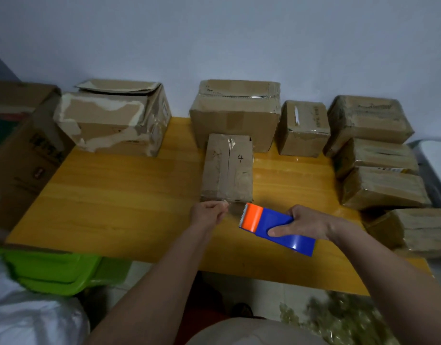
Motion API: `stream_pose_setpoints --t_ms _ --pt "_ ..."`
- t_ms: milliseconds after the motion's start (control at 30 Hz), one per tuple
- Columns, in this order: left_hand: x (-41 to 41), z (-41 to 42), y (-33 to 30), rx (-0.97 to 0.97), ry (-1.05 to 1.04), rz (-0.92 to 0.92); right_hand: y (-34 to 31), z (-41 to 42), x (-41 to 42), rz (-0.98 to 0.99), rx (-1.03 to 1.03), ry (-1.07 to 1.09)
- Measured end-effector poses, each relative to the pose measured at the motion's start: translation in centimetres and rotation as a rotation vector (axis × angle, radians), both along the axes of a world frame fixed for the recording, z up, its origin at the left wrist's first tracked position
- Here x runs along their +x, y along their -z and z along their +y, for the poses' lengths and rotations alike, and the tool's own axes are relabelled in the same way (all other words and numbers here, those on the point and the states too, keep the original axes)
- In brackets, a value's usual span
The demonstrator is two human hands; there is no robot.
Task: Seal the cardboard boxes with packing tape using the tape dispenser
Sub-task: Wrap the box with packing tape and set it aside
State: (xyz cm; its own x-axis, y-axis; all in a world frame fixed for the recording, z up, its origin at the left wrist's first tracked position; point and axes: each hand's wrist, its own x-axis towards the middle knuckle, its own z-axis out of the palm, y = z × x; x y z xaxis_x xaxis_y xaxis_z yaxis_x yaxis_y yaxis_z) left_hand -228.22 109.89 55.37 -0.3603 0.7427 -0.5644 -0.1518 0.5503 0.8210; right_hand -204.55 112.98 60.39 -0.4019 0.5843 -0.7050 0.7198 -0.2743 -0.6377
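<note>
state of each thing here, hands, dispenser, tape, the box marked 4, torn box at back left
left hand: pinches the tape end
right hand: grips the dispenser
dispenser: held above the table, cutter toward box 4
tape: pulled out, uncut
box 4: flaps closed, flat on table
torn box: top flap lifted

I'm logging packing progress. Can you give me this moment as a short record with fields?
surface: yellow wooden table
box in work: small box marked 4, lying flat
tool: blue and orange tape dispenser
right hand: grips the dispenser
left hand: pinches the tape end at the box's near edge
other boxes: along the wall and at right
</note>
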Motion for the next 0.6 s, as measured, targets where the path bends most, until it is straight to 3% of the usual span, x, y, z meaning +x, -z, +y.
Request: stream_pose_setpoints --t_ms 267,400,600 --pt "-1.0 -0.5 0.5 -0.006 -0.072 -0.006 -0.2 1.1 -1.3 -0.087 0.031 -0.056" --pt "-1.7 -0.2 0.5 -0.012 -0.096 0.122 -0.5 1.5 -2.8 -0.096 0.039 -0.066" --pt "-2.4 0.2 1.1 0.006 -0.095 0.158 0.1 2.1 -4.1 -0.185 0.091 -0.071"
